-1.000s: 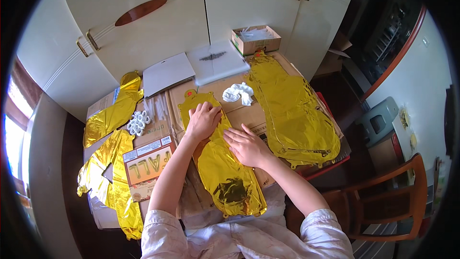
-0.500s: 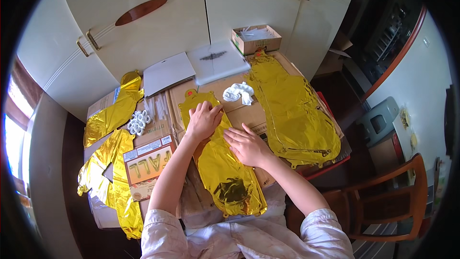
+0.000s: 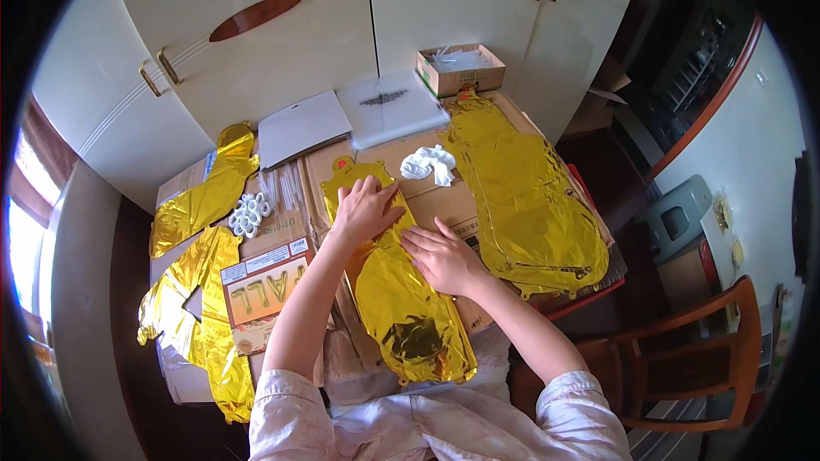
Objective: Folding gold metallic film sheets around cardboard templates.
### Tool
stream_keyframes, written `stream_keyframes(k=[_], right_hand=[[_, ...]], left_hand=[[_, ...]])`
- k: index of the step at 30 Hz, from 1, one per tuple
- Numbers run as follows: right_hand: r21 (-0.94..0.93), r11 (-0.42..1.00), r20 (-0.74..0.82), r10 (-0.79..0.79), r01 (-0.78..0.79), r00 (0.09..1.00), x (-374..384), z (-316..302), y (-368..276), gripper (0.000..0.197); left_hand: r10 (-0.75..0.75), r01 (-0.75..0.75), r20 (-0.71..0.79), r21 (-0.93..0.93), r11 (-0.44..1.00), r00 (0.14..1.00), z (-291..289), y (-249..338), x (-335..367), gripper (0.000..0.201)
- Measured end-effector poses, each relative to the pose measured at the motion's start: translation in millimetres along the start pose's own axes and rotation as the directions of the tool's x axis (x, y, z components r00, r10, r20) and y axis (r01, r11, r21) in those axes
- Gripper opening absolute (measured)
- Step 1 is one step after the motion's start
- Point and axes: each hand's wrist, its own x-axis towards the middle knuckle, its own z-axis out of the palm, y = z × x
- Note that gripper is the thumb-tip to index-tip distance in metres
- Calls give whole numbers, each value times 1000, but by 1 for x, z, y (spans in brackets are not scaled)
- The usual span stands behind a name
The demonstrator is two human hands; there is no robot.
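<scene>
A long gold foil balloon (image 3: 406,303) lies flat in front of me, slightly slanted, with creases and a dark reflective patch at its near end. Across its upper part my left hand (image 3: 367,209) rests with bent fingers closed on the foil; the fingertips are partly hidden. Lower down, my right hand (image 3: 444,258) lies flat along the balloon's right edge, fingers stretched and thumb apart. To the right is a wider gold foil balloon (image 3: 538,213), spread out flat. Two more gold pieces, an upper foil balloon (image 3: 201,205) and a lower foil balloon (image 3: 218,324), lie at the left.
Cardboard (image 3: 329,358) covers the table. Around the balloons are a crumpled white glove or cloth (image 3: 429,166), white rings (image 3: 249,215), clear straws (image 3: 286,188), a printed package (image 3: 266,283), a grey-white folder (image 3: 303,130), a clear plastic sheet (image 3: 389,119) and a small box (image 3: 461,77). A wooden chair (image 3: 735,358) stands right.
Both hands stay almost in place on the middle balloon. The whole view has shifted very slightly; nothing else visibly moves.
</scene>
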Motion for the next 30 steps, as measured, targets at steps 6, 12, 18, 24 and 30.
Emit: stream_keyframes(k=[6,12,18,24,30], right_hand=[[-13,1000,0,-11,11,1000,0,1,-1,35],[213,972,44,92,-99,995,12,-9,15,27],[128,919,-21,378,-373,925,72,-18,44,16],[11,860,94,506,-509,857,106,-4,57,34],[-43,798,85,602,-601,794,121,-1,62,36]], left_hand=[[2,-3,18,51,999,1000,1,0,-2,58],[9,-5,-49,91,996,999,9,-1,-6,59],[-10,11,-16,95,995,1000,7,0,-8,65],[-34,33,23,64,997,999,4,1,-7,72],[-55,54,48,23,998,997,3,1,-7,76]])
